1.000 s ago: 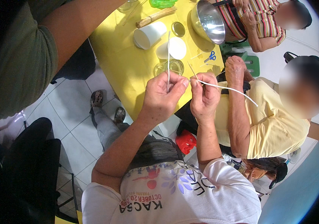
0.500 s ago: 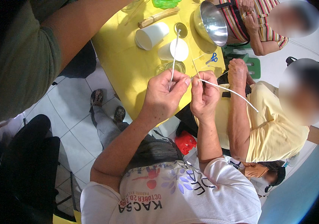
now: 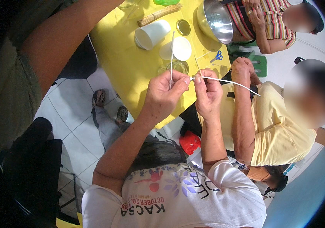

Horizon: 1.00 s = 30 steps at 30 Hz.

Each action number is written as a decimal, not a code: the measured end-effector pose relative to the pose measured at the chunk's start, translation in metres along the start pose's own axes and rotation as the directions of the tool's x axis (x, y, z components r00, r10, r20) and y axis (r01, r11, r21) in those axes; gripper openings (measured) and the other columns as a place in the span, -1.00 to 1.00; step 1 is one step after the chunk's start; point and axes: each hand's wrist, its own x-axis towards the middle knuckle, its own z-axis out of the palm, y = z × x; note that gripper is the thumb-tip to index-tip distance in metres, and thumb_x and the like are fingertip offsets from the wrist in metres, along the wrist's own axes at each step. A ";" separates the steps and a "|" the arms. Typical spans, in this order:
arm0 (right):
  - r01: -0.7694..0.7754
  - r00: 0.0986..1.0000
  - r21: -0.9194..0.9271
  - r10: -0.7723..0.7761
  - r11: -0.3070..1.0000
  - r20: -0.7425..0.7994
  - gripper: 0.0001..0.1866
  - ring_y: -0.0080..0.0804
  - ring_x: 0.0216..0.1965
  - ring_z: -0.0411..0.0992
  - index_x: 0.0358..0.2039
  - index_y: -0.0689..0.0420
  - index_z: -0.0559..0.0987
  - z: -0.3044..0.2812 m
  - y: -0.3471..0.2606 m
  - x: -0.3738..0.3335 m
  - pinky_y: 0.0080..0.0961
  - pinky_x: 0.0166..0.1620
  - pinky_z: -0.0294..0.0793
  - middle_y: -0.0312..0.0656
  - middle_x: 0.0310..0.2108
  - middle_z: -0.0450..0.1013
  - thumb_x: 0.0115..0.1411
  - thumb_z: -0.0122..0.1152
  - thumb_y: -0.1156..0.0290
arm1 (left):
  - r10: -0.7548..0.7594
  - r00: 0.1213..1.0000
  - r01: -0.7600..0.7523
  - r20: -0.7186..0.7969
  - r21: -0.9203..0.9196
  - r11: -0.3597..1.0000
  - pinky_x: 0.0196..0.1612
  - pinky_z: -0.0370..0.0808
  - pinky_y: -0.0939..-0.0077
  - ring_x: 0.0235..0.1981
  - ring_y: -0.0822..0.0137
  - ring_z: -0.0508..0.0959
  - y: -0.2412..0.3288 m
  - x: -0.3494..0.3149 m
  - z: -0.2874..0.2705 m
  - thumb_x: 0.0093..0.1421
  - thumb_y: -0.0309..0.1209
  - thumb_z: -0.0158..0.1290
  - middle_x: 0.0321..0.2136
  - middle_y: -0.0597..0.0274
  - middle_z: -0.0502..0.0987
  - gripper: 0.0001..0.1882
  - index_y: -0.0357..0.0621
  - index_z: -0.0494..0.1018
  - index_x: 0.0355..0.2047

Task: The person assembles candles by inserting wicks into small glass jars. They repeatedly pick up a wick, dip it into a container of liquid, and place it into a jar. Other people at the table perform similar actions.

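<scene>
My left hand point(image 3: 164, 94) and my right hand point(image 3: 209, 95) meet fingertip to fingertip above the near edge of the yellow-covered table point(image 3: 122, 64). Both pinch a white cord point(image 3: 233, 82); one end stands up from the left fingers, the other arches out to the right. Whether it is one length is hidden by my fingers. A short light bit of cord shows between the thumbs. From the right hand a thin wooden stick point(image 3: 198, 65) also points up. A glass jar point(image 3: 179, 67) stands just beyond my hands.
Farther back are white paper cups point(image 3: 153, 35), a jar lid point(image 3: 183, 27), a bundle of thin sticks point(image 3: 160, 15), blue scissors point(image 3: 217, 56) and a steel bowl point(image 3: 215, 22). A person in yellow point(image 3: 276, 125) sits close at right; another person's arm point(image 3: 67, 36) reaches in from the left.
My hands have shifted slightly left, and the upright cord end has swung a little left. The cord's right end has risen and lies straighter. Both hands keep their pinch.
</scene>
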 end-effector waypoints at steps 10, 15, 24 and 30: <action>0.125 0.991 -0.145 -0.116 0.981 0.070 -0.93 -0.61 -0.50 0.22 -0.40 0.24 0.43 0.001 0.004 0.007 -0.66 -0.44 0.22 -0.28 -0.52 0.28 0.16 0.09 0.50 | -0.014 1.000 0.012 0.014 0.091 0.996 -0.50 0.29 0.77 -0.54 0.70 0.35 0.005 0.010 -0.014 0.17 -0.44 0.08 -0.57 0.43 0.45 -0.88 -0.27 0.45 -0.42; 0.110 0.993 -0.125 -0.116 0.986 -0.037 -0.92 -0.60 -0.54 0.22 -0.42 0.25 0.43 0.012 0.005 0.006 -0.66 -0.47 0.22 -0.27 -0.53 0.28 0.15 0.09 0.50 | 0.095 0.995 -0.092 -0.045 0.053 0.994 -0.49 0.27 0.80 -0.54 0.71 0.34 -0.002 0.011 -0.007 0.17 -0.53 0.06 -0.54 0.45 0.43 -0.94 -0.28 0.44 -0.39; 0.120 0.992 -0.245 -0.124 0.962 -0.002 -0.91 -0.58 -0.51 0.28 -0.35 0.29 0.46 0.010 0.011 0.013 -0.65 -0.44 0.27 -0.25 -0.51 0.34 0.16 0.10 0.53 | 0.189 0.980 -0.175 -0.065 0.172 0.969 -0.41 0.31 0.79 -0.47 0.70 0.36 -0.014 0.013 -0.009 0.22 -0.50 0.02 -0.48 0.41 0.46 -0.91 -0.31 0.44 -0.33; 0.022 1.000 -0.178 -0.025 0.984 -0.017 -0.89 -0.58 -0.51 0.29 -0.36 0.29 0.49 0.006 0.020 0.013 -0.65 -0.42 0.28 -0.26 -0.52 0.36 0.14 0.17 0.51 | 0.123 0.992 -0.123 -0.040 0.010 0.992 -0.45 0.28 0.77 -0.49 0.69 0.33 -0.023 0.022 -0.015 0.22 -0.48 0.02 -0.49 0.41 0.43 -0.88 -0.31 0.43 -0.32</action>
